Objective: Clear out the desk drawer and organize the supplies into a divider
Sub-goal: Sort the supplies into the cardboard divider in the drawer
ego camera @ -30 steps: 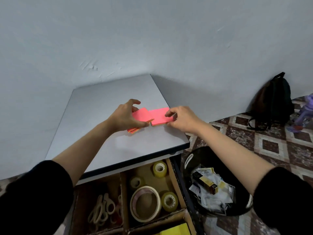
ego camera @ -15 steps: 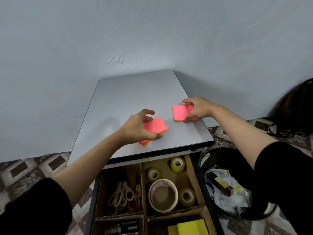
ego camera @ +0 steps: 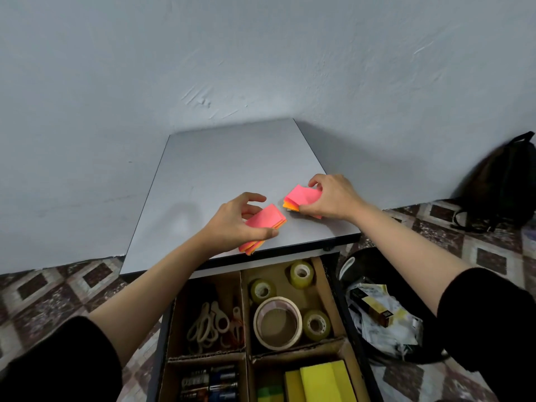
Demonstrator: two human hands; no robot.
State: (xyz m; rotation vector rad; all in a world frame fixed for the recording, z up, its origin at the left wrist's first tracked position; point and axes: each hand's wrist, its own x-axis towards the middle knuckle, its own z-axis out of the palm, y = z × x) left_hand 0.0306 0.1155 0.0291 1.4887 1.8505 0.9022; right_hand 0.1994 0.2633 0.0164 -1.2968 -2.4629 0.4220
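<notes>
While the left hand [ego camera: 237, 223] pinches one pink note pad [ego camera: 265, 220] over the front edge of the desk [ego camera: 232, 169] and the right hand [ego camera: 333, 198] grips a second pad [ego camera: 303, 195] just beside it, both fan at the orange layers. Loose grip: sheets could drop into the divider [ego camera: 243, 300] tape section or the bin [ego camera: 374, 262].

Pink-and-orange sticky-note pads [ego camera: 265, 220] on a pale grey bench [ego camera: 232, 158]; brown cardboard divider [ego camera: 324, 281]; brown-and-cream diamond-patterned floor tiles [ego camera: 58, 288]; yellow pads [ego camera: 324, 381].
</notes>
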